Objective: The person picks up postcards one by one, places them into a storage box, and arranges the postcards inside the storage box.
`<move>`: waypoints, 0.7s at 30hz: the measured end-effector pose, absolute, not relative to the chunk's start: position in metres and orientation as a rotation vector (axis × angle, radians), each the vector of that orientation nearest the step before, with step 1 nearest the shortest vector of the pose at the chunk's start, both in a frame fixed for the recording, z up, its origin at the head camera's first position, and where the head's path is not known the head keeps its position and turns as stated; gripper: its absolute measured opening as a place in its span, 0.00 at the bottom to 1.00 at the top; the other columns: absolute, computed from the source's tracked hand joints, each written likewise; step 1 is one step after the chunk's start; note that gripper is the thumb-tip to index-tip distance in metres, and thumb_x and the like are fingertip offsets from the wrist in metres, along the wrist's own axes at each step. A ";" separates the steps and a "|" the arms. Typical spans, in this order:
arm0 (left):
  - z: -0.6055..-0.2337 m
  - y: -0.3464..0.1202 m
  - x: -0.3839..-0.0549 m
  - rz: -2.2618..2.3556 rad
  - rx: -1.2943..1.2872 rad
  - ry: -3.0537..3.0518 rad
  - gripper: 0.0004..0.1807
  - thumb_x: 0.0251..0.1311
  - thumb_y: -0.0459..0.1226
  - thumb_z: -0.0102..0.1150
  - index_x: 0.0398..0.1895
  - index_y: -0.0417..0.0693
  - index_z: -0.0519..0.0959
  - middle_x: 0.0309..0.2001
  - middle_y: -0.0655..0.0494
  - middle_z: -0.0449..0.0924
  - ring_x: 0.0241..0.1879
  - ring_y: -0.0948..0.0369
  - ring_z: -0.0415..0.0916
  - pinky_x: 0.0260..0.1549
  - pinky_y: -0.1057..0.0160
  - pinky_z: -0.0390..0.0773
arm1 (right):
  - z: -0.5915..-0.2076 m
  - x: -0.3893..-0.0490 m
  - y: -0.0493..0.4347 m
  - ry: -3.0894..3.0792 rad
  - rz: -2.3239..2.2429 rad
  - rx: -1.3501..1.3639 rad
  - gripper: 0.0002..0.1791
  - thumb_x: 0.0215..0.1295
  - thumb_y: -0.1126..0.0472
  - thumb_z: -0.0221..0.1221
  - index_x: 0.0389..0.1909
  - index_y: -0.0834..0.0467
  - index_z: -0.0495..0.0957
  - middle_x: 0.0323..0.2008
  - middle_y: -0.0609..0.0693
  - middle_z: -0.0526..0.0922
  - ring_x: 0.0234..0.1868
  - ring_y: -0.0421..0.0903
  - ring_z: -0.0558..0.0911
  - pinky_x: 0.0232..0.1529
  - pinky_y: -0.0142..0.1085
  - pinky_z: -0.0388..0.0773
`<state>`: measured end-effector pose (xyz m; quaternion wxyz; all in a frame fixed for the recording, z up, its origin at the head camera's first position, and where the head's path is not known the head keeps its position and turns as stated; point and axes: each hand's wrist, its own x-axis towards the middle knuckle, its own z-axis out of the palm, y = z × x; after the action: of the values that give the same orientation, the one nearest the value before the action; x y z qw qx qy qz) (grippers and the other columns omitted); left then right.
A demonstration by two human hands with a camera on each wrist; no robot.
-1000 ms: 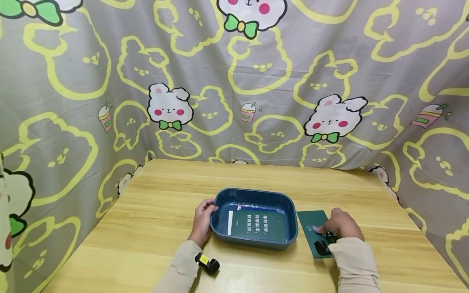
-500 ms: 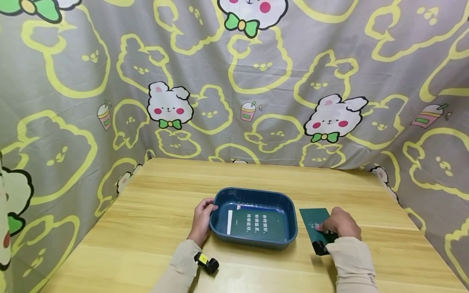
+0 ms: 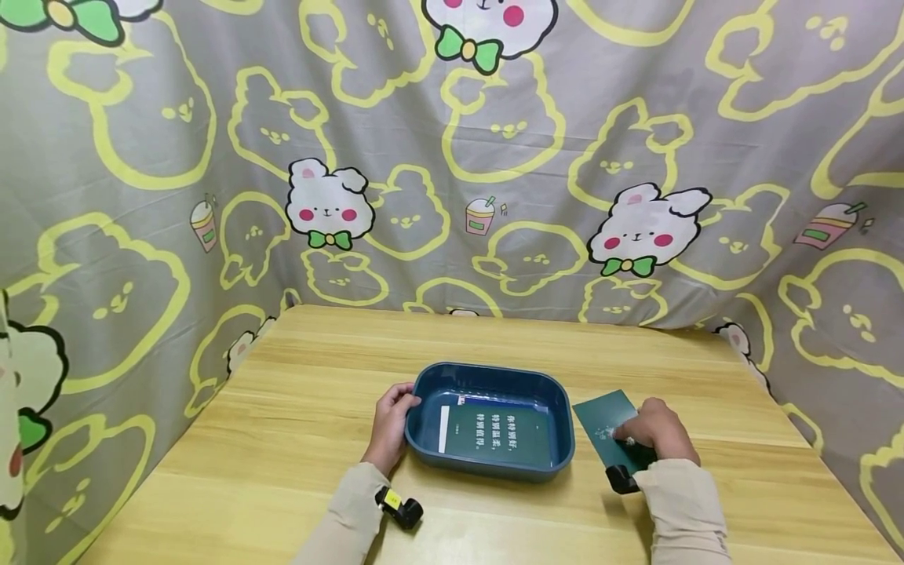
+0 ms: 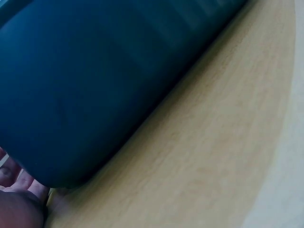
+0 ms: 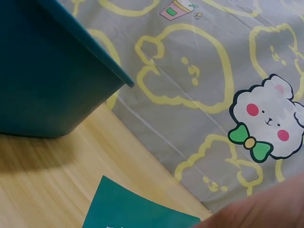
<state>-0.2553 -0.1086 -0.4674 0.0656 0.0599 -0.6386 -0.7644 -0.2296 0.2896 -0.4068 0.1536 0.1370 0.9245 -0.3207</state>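
Note:
A dark blue rectangular plastic tub (image 3: 490, 469) stands on the table. My left hand (image 3: 388, 428) grips its left end, with the thumb over the rim; in the left wrist view a few of its fingers (image 4: 21, 183) show at the tub's lower corner. Inside the tub lies a dark green card (image 3: 494, 435) with lines of white characters and a white strip on its left. To the tub's right, my right hand (image 3: 660, 431) pinches a second dark green card (image 3: 600, 412), tilted and slightly above the table. The right wrist view shows only this card's far corner.
The wooden table (image 3: 339, 345) spreads out around the tub. A grey curtain (image 3: 424, 141) with yellow outlines and cartoon rabbits hangs along the back and both sides. A black wrist camera (image 3: 401, 510) sits on the left sleeve.
The card in my right hand has come up off the table and turned, its far edge now angled. The tub and my left hand have stayed in place.

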 end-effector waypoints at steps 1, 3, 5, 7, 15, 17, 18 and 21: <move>-0.468 -0.108 -0.255 -2.307 0.181 -1.925 0.15 0.55 0.26 0.51 0.46 0.27 0.74 0.40 0.48 0.73 0.38 0.60 0.70 0.37 0.69 0.74 | -0.407 -0.230 0.290 2.648 -0.947 0.391 0.34 0.52 0.59 0.65 0.49 0.81 0.64 0.35 0.68 0.72 0.33 0.58 0.73 0.31 0.43 0.75; -0.468 -0.109 -0.256 -2.309 0.180 -1.923 0.15 0.55 0.26 0.51 0.46 0.26 0.74 0.40 0.48 0.73 0.39 0.60 0.70 0.37 0.69 0.74 | -0.408 -0.230 0.291 2.637 -0.998 0.396 0.33 0.53 0.61 0.64 0.52 0.81 0.64 0.36 0.68 0.71 0.33 0.57 0.73 0.29 0.42 0.75; -0.468 -0.109 -0.256 -2.313 0.180 -1.921 0.15 0.56 0.26 0.51 0.47 0.27 0.74 0.41 0.48 0.73 0.39 0.60 0.70 0.38 0.69 0.74 | -0.409 -0.230 0.292 2.634 -1.024 0.395 0.33 0.54 0.62 0.62 0.54 0.80 0.65 0.37 0.68 0.71 0.33 0.57 0.73 0.29 0.41 0.74; -0.469 -0.109 -0.255 -2.311 0.178 -1.924 0.15 0.56 0.26 0.51 0.47 0.26 0.74 0.41 0.48 0.73 0.39 0.60 0.70 0.38 0.69 0.74 | -0.409 -0.231 0.292 2.645 -1.034 0.400 0.27 0.54 0.63 0.61 0.50 0.77 0.69 0.35 0.65 0.71 0.32 0.56 0.73 0.28 0.41 0.74; -0.468 -0.109 -0.253 -2.317 0.156 -1.914 0.15 0.56 0.26 0.51 0.46 0.26 0.74 0.40 0.48 0.74 0.38 0.61 0.70 0.37 0.69 0.73 | -0.400 -0.230 0.289 2.731 -1.080 0.368 0.30 0.60 0.63 0.56 0.57 0.78 0.61 0.45 0.74 0.70 0.32 0.57 0.75 0.26 0.42 0.76; -0.467 -0.109 -0.252 -2.318 0.155 -1.918 0.15 0.56 0.26 0.51 0.47 0.26 0.74 0.40 0.48 0.73 0.38 0.61 0.70 0.37 0.69 0.74 | -0.398 -0.230 0.290 2.747 -1.079 0.362 0.30 0.61 0.63 0.54 0.59 0.79 0.60 0.47 0.75 0.70 0.34 0.58 0.75 0.27 0.42 0.76; -0.466 -0.109 -0.252 -2.320 0.155 -1.918 0.15 0.56 0.26 0.51 0.47 0.26 0.74 0.40 0.48 0.73 0.38 0.61 0.70 0.37 0.69 0.74 | -0.398 -0.230 0.290 2.755 -1.073 0.363 0.31 0.61 0.62 0.54 0.59 0.79 0.60 0.47 0.75 0.69 0.34 0.58 0.74 0.27 0.42 0.76; -0.467 -0.109 -0.253 -2.320 0.158 -1.917 0.15 0.56 0.26 0.51 0.46 0.26 0.74 0.40 0.48 0.73 0.37 0.61 0.70 0.37 0.69 0.74 | -0.397 -0.230 0.290 2.771 -1.079 0.363 0.30 0.61 0.62 0.54 0.58 0.78 0.60 0.48 0.75 0.69 0.37 0.60 0.74 0.29 0.43 0.76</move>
<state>-0.2527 -0.1092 -0.4666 0.0638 0.0523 -0.6347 -0.7683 -0.2299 0.2903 -0.3973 0.0730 0.1210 0.9225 -0.3592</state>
